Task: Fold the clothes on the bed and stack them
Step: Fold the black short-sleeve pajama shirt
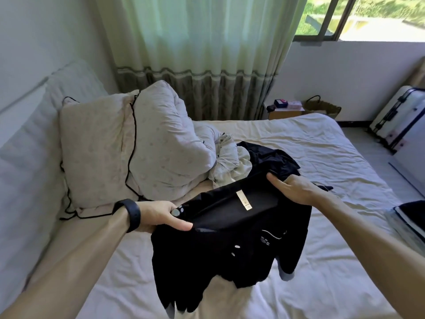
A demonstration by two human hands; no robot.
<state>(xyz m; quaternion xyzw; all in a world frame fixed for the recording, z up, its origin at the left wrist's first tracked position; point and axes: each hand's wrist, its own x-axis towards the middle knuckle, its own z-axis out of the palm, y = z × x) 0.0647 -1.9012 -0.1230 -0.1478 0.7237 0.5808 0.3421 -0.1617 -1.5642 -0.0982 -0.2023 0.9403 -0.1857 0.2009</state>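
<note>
Far out at nine o'clock, a cream pillow (96,153) with black piping sits at the head of the bed, and at its three o'clock a rumpled pale duvet (165,143) is heaped up against it. In from the frame's seven o'clock comes the left hand (158,215), a dark wristband (130,214) on the wrist, thumb on top and fingers curled under the near corner of the black garment (230,245): a firm grip. That garment is dead centre, held up above the bed sheet (322,146) and stretched between both hands, its lower part drooping toward six o'clock. A pale label (244,200) shows at its twelve o'clock, with white paw prints toward its four. Behind it at twelve, a crumpled pale garment (230,162) lies touching the duvet, and a dark garment (271,157) is bunched at one o'clock, both unfolded on the sheet. The right hand (292,187), at two o'clock of the held piece, grips its far corner, fingers tucked into the cloth. At the frame's three o'clock edge, a folded dark item (411,215) with a pale stripe rests on the bed. Up at two o'clock, a white suitcase (400,116) stands by the wall.
</note>
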